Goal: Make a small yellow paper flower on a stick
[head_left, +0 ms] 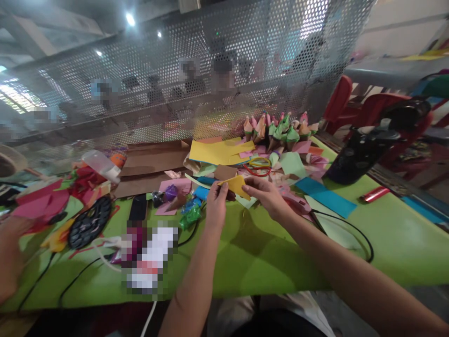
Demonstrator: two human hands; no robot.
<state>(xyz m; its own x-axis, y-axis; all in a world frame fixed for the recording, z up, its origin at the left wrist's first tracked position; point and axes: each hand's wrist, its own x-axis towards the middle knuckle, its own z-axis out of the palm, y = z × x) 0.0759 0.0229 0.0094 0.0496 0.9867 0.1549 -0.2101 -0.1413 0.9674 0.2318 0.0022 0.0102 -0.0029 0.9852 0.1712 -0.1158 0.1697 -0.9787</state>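
A small yellow piece of paper [237,186] is held up over the green table [245,262] between my two hands. My left hand [216,199] pinches its left edge, and my right hand [263,193] grips the right edge. Just beyond it lie a brown paper piece [224,172] and several scraps. A pink glue gun [296,202] with a black cord rests to the right of my right hand. Crumpled green plastic [190,216] sits left of my left hand.
Several small paper cones [280,131] stand at the back, by a perforated metal screen [157,103]. Yellow sheets [213,152] and brown paper [154,161] lie before it. A dark tumbler [361,157] stands right. At far left is another person's arm [12,257], near a black round object [90,222].
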